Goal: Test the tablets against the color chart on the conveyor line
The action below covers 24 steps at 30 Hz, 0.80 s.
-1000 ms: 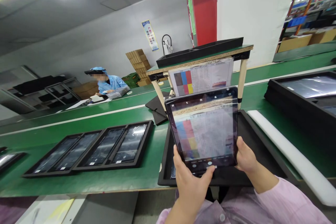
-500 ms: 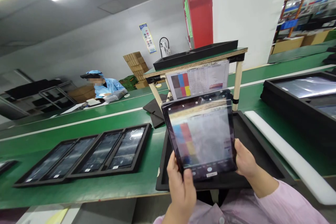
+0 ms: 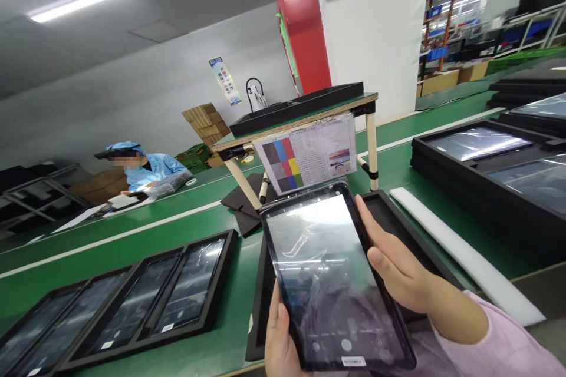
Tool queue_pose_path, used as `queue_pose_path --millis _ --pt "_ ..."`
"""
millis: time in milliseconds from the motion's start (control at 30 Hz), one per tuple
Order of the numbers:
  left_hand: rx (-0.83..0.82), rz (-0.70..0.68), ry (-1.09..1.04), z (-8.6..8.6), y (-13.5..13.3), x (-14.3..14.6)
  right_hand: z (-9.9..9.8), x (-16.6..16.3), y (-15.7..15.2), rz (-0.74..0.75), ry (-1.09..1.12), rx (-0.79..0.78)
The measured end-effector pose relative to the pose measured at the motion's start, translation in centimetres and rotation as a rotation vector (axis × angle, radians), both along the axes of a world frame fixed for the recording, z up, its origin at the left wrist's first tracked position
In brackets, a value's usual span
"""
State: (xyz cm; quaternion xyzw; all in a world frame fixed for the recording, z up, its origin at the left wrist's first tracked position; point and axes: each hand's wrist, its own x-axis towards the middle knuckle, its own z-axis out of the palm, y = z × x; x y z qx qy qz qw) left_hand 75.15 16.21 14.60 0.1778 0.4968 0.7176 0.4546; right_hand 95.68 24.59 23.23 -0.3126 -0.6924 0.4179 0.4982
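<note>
A black-framed tablet is held up in front of me, its lit screen showing a camera app with a bright, reflective picture. My left hand grips its lower left edge, the thumb along the bezel. On the upper right edge, my right hand holds it with the fingers lying along the side. Below the tablet is a black foam tray, partly hidden by it. Behind stands a printed test chart with colour blocks, fixed under a small raised shelf.
Black trays with several tablets lie on the green bench to the left. A white foam strip and stacked trays of tablets are at right. A co-worker in blue sits across the bench.
The tablet has come lower and closer, tilted further back, uncovering more of the chart. Its screen went from the chart image to a pale, reflective picture. My right hand shifted up its side.
</note>
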Motion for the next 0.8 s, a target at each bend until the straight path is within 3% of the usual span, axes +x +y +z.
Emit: queue_pose_path --millis 133,233,300,400,500,600,700,800 --pt "-0.034 0.066 -0.036 -0.6 0.2 0.6 -0.5 0.6 0.7 -0.031 -0.144 0.088" --pt "-0.036 0.023 -0.153 -0.2 0.5 1.1 -1.3 1.0 1.5 -0.048 -0.145 0.079" --pt "-0.048 -0.040 -0.210 0.6 0.9 1.9 -1.7 1.1 2.0 -0.026 0.020 -0.020" --pt "-0.098 -0.101 -0.144 1.8 1.9 3.7 -1.8 1.4 2.9 0.010 0.369 -0.345" --pt "-0.084 -0.250 0.040 1.9 3.5 5.0 -1.6 2.2 4.1 -0.087 0.506 -0.634" --pt "-0.084 -0.448 0.197 1.0 4.5 5.5 -1.4 3.4 5.6 -0.201 0.477 -0.787" --pt "-0.099 -0.642 0.377 0.9 4.2 5.3 -1.7 4.7 7.0 -0.285 0.375 -0.843" --pt "-0.066 -0.818 0.597 2.0 2.6 3.9 -2.7 5.3 7.9 -0.320 0.268 -0.829"
